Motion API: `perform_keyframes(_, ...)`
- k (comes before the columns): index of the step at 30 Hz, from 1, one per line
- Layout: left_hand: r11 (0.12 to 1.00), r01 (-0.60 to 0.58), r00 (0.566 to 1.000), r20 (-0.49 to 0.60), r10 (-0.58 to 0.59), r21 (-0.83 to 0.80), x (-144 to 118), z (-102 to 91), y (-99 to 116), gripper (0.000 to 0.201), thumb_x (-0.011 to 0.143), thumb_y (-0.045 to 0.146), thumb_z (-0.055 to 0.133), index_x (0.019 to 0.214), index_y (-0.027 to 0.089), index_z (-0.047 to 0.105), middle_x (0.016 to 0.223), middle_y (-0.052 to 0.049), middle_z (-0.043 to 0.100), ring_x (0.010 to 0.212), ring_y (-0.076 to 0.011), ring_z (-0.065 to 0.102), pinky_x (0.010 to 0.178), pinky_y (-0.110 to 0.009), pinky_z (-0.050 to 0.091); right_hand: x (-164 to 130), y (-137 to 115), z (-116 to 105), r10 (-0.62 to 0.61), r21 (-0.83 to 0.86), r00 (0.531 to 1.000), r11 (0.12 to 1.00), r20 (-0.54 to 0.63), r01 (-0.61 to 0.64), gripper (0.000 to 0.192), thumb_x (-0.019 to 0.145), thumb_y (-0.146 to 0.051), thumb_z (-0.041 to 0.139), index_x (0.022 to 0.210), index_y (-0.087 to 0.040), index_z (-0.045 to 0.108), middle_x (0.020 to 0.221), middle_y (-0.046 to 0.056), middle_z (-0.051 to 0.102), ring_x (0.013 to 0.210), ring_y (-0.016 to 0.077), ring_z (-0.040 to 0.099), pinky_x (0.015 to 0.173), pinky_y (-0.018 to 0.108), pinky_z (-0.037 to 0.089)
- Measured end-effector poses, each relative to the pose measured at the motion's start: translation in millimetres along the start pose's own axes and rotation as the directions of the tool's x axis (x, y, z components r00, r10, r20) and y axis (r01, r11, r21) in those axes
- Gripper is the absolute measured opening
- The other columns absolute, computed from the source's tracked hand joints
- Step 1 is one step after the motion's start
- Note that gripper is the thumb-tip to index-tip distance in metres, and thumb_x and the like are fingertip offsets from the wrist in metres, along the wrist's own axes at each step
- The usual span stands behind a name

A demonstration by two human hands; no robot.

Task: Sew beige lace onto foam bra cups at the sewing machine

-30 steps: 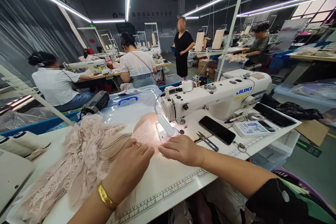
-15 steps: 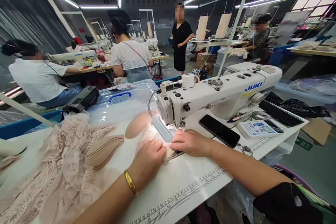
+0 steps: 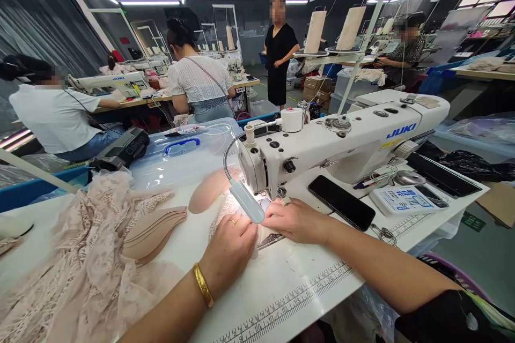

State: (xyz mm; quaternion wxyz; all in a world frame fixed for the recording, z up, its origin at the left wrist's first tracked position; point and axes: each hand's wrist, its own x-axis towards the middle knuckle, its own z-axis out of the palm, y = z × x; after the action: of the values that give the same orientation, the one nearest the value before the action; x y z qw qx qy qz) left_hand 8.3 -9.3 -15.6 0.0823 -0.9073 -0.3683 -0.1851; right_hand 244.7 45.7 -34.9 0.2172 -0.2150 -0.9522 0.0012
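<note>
Lace (image 3: 221, 213) at the sewing machine (image 3: 341, 142) looks light, limp; I'd pinch its edges. Left hand (image 3: 231, 244), right hand (image 3: 300, 221): grip unclear.

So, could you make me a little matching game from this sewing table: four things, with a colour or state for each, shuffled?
Things:
1. Left hand
2. Phone
3. Box handle
4. Bracelet

Descriptions:
A. Gold
B. Black, beside the sewing machine
C. Touching pale fabric
D. Blue

Pairs: 1-C, 2-B, 3-D, 4-A
</note>
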Motion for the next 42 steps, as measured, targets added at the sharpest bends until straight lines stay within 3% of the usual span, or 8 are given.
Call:
perform_keyframes(8, 1.0, -0.004, 0.997, -0.077, 0.002, -0.028, -0.3, 5.9, 1.0, 0.022, 0.102, 0.016, 0.045, 0.107, 0.016, 0.066, 0.089, -0.007, 0.071, 0.081, -0.0246, 0.059, 0.074, -0.04, 0.046, 1.4, -2.6, 0.6, 0.019, -0.023, 1.0, 1.0, 0.015, -0.018, 0.028, 0.094, -0.004, 0.05, 0.108, -0.021, 0.068, 0.097, 0.003, 0.066, 0.083, 0.0163, 0.05, 0.063, 0.027, 0.031)
perform_keyframes(14, 0.996, -0.081, 0.989, -0.125, 0.075, -0.036, 6.7, 9.1, -13.2, 0.021, 0.1, 0.017, 0.047, 0.096, 0.018, 0.067, 0.081, -0.006, 0.068, 0.077, -0.0237, 0.059, 0.074, -0.038, 0.047, 3.0, -3.2, 2.0, 0.051, -0.078, 0.999, 0.996, 0.005, -0.05, 0.022, 0.089, -0.002, 0.048, 0.083, -0.018, 0.06, 0.083, 0.003, 0.059, 0.075, 0.0159, 0.045, 0.06, 0.028, 0.028)
perform_keyframes(21, 0.984, -0.151, 0.988, 0.021, 0.154, -0.098, 20.6, 6.2, -35.5, 0.025, 0.1, 0.02, 0.044, 0.091, 0.02, 0.067, 0.092, -0.008, 0.071, 0.081, -0.0231, 0.061, 0.078, -0.04, 0.05, 1.1, -0.2, 4.7, 0.082, -0.093, 0.997, 0.992, -0.013, -0.083, 0.019, 0.085, -0.004, 0.049, 0.089, -0.019, 0.059, 0.079, 0.001, 0.053, 0.07, 0.0174, 0.038, 0.061, 0.029, 0.028)
perform_keyframes(38, 0.974, -0.176, 0.984, 0.014, 0.179, -0.142, 26.0, 7.3, -47.8, 0.023, 0.099, 0.019, 0.047, 0.092, 0.019, 0.068, 0.09, -0.007, 0.071, 0.082, -0.0234, 0.064, 0.076, -0.039, 0.048, 0.0, -1.8, 4.6, 0.111, -0.101, 0.992, 0.989, 0.057, -0.104, 0.021, 0.083, -0.003, 0.05, 0.09, -0.02, 0.06, 0.078, 0.001, 0.053, 0.072, 0.0173, 0.04, 0.057, 0.028, 0.024)
perform_keyframes(42, 0.975, -0.184, 0.98, 0.054, 0.192, -0.125, 26.9, 5.9, -51.3, 0.023, 0.1, 0.018, 0.046, 0.089, 0.02, 0.066, 0.087, -0.005, 0.069, 0.08, -0.0219, 0.062, 0.075, -0.037, 0.047, -0.4, -1.5, 4.7, 0.104, -0.107, 0.993, 0.989, 0.052, -0.098, 0.02, 0.082, -0.002, 0.049, 0.087, -0.02, 0.058, 0.076, 0.0, 0.05, 0.07, 0.0166, 0.038, 0.056, 0.028, 0.022)
